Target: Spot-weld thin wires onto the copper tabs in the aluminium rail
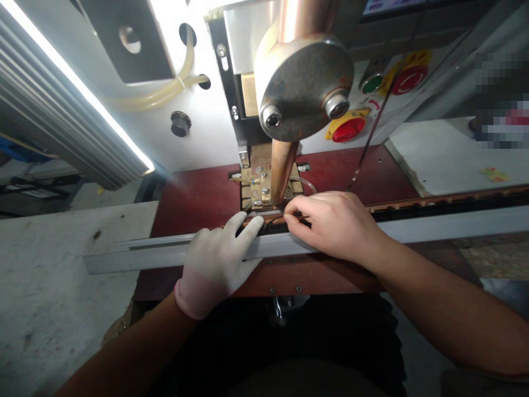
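My left hand [219, 259], in a white glove with a pink cuff, rests on a long grey metal rail [433, 225], its fingertips at a dark and copper-coloured strip [413, 205] along the rail's far side. My bare right hand [336, 223] pinches a thin dark wire [275, 220] between thumb and forefinger, just right of the left fingertips. Directly beyond the fingers, a copper rod [283, 165] slants down from a round metal head [306, 88] onto a brass block [260, 184]. The rod's tip is close to the strip.
The machine's white panel carries a green button [372, 83], a red emergency button [410, 79] and a red switch [348, 130]. A bright lamp [82, 88] slopes in from the upper left. Pale tables [61, 264] flank the dark red worktop [198, 198].
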A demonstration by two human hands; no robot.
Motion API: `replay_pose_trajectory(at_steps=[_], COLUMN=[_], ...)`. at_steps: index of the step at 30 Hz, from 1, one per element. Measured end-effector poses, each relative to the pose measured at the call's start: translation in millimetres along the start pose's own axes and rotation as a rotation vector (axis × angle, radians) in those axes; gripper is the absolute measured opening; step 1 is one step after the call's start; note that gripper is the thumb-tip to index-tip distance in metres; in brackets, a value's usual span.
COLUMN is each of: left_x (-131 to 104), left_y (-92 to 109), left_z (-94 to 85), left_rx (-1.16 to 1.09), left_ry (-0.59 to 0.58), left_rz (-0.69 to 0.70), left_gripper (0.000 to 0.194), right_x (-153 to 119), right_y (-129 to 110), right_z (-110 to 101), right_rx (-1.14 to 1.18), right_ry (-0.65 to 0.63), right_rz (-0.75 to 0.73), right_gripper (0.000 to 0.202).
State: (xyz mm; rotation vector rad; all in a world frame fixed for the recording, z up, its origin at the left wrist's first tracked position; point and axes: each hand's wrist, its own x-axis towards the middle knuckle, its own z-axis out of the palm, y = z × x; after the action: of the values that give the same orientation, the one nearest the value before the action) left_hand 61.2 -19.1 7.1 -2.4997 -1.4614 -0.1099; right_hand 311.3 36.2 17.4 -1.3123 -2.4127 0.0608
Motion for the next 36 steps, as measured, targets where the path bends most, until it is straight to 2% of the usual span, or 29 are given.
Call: replay_pose_trajectory(at_steps=[13, 22, 36], left_x=[-1.8, -2.1, -0.3], left_y=[1.2, 0.5, 0.5], left_z=[1.8, 2.0, 4.0], left_rx=[-0.014, -0.023, -0.02], left_ry=[0.017, 0.022, 0.039], left_rz=[-0.002, -0.004, 0.005], left_gripper=[0.061, 0.06, 0.055], right_x=[3.1, 3.0, 1.2], right_y=[-4.0, -5.7, -5.0], right_z=[3.4, 1.3, 7.7], right_rx=[0.013, 0.013, -0.058], right_ry=[0.028, 0.002, 0.144], right_rz=[0.008, 0.033, 0.025], right_gripper=[0.022, 0.018, 0.019])
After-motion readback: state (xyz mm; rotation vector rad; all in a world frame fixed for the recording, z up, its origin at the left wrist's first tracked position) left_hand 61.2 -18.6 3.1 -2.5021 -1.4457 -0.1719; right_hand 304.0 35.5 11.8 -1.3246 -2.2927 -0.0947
